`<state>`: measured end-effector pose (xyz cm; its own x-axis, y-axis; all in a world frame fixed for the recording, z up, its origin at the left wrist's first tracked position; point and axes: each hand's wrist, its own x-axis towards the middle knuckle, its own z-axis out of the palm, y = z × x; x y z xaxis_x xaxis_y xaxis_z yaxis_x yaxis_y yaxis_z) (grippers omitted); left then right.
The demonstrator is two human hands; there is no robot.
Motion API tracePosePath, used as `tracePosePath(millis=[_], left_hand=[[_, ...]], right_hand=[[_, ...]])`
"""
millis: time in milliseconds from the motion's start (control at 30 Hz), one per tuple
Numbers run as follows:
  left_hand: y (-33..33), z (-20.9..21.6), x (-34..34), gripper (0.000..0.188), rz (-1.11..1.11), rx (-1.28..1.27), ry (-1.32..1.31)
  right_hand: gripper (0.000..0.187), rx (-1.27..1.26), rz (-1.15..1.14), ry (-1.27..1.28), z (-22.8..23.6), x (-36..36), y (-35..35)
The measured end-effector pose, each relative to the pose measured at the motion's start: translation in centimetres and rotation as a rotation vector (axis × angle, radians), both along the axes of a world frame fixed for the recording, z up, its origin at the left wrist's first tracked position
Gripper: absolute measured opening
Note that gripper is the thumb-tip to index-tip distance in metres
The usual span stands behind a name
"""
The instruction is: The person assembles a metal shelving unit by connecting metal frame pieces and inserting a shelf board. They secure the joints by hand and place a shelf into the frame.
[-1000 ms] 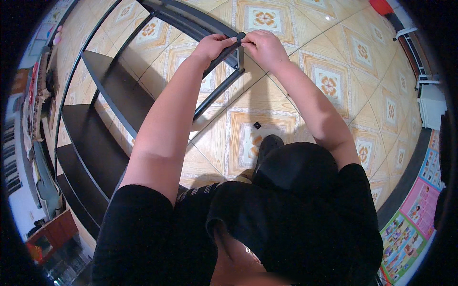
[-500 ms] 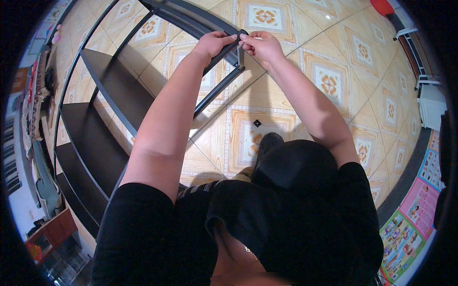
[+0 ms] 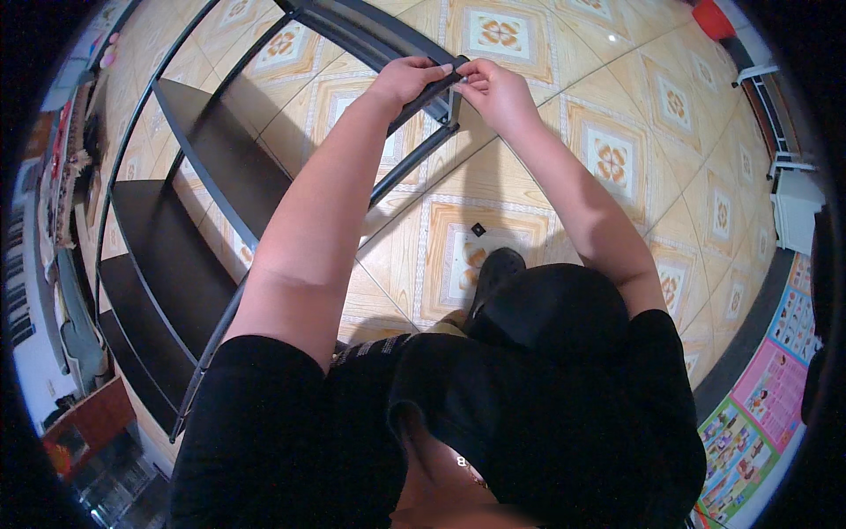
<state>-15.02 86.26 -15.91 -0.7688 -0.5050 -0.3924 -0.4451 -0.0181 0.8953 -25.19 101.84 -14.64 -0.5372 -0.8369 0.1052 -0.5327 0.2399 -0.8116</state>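
Observation:
A black metal shelf rack (image 3: 231,310) with dark boards lies tilted on the floor to my left, one end of its frame reaching away from me. My left hand (image 3: 412,81) is wrapped round the end of a black frame tube (image 3: 421,104), its thumb along the top. Right at that tube end, my right hand (image 3: 495,93) is closed in a pinch. Something small and pale may show between its fingertips, too small to name. Nearer my foot, a small black square piece (image 3: 478,230) lies on the tiles.
Patterned beige tiles (image 3: 610,161) cover the floor. My black shoe (image 3: 500,269) is in front of me. A red object (image 3: 712,19) and a white metal rack (image 3: 765,110) stand at the far right, with colourful posters (image 3: 768,379) nearer. Clutter lines the left edge.
My right fingertips have shifted slightly down and off the top of the tube end, to just beside it. My left hand keeps hold of the tube. The whole view has moved a little.

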Motion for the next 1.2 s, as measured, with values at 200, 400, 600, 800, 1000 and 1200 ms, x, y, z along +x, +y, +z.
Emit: tracePosePath(millis=[200,400,600,800,1000,1200], left_hand=[[-0.4,-0.7,-0.1,0.031,-0.005,0.013,-0.003],[-0.3,-0.9,-0.2,0.034,-0.018,-0.1,-0.02],[2.2,0.7,0.1,0.047,0.229,-0.601,-0.037],[8.7,2.0,2.9,0.018,0.482,-1.032,0.432],[13.9,-1.2,2.0,0.025,0.336,0.308,0.164],[11.2,-2.4,-0.5,0.02,0.382,0.919,0.415]], right_hand=[[0.023,-0.078,-0.072,0.056,0.1,0.0,0.4],[0.018,-0.183,-0.165,-0.287,-1.9,-1.3,0.7],[0.012,-0.247,-0.169,-0.038,-1.3,-0.2,0.7],[0.012,-0.239,-0.128,0.145,-0.9,-0.5,0.5],[0.011,-0.103,-0.159,0.244,0.0,-0.5,-0.3],[0.011,-0.021,-0.216,0.142,0.3,-0.6,-1.1]])
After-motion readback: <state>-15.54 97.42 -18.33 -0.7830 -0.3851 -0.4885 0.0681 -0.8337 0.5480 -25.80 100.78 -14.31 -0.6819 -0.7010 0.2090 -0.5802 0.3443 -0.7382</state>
